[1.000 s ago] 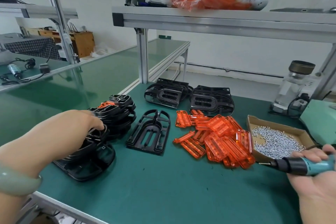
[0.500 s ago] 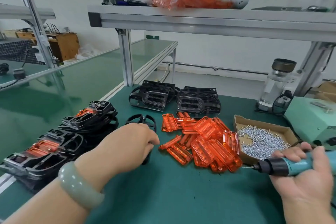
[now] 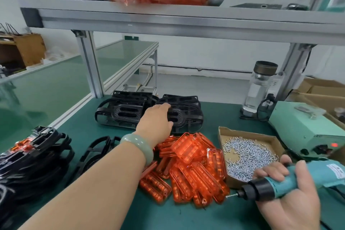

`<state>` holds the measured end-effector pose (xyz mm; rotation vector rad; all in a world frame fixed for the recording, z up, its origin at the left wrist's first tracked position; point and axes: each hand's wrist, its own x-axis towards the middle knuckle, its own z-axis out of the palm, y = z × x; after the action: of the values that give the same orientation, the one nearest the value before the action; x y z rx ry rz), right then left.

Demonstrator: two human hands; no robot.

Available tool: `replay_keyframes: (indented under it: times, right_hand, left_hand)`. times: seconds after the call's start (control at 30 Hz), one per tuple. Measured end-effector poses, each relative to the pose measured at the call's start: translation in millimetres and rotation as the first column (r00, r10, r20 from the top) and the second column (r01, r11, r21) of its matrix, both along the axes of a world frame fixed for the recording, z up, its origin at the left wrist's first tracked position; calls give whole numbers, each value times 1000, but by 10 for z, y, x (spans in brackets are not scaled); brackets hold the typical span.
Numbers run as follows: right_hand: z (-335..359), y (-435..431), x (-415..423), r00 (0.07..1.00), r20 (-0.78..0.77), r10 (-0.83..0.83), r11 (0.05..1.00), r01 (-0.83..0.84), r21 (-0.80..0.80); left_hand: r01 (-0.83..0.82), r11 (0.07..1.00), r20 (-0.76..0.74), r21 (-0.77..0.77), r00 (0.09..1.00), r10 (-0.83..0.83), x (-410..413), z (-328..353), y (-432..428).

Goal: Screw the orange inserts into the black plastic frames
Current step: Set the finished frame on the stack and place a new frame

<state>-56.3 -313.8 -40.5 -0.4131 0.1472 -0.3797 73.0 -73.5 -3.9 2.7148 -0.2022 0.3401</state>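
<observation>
frames point(image 3: 188, 115) at back edge: left hand point(image 3: 156, 119) has moved there from the front, fingers curled over one, hold unclear, likely fetching it; right hand point(image 3: 291, 200) grips driver point(image 3: 276, 186).

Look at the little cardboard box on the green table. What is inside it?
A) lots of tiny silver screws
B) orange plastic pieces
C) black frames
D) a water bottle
A: the cardboard box holds a heap of small silver screws, while the orange inserts lie outside it, loose on the green mat beside it.
</observation>
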Motion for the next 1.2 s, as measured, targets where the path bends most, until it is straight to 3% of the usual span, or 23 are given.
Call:
replay_keyframes:
  times: [0.17,0.37,0.53,0.83,1.07,1.2]
  right_hand:
    - [-29,-13,42,997,66,34,999,-35,13]
    - [-8,9,44,996,72,50,999,-50,2]
    - [-1,-9,30,994,82,68,997,-71,36]
    - [18,-13,-26,991,78,108,992,-113,56]
    - [19,-22,-31,992,72,106,992,-110,57]
    - [15,-12,-37,996,34,86,994,-88,63]
  left_hand:
    - [-22,988,37,152,999,16,389,-66,-155]
    - [-11,940,-42,341,999,28,549,-145,-196]
    - [-35,906,85,422,996,-1,511,26,-186]
    - [70,987,60,141,995,-79,126,336,-110]
    - [-46,980,314,-194,944,106,-466,587,91]
    - [-147,873,232,-466,931,281,-755,594,301]
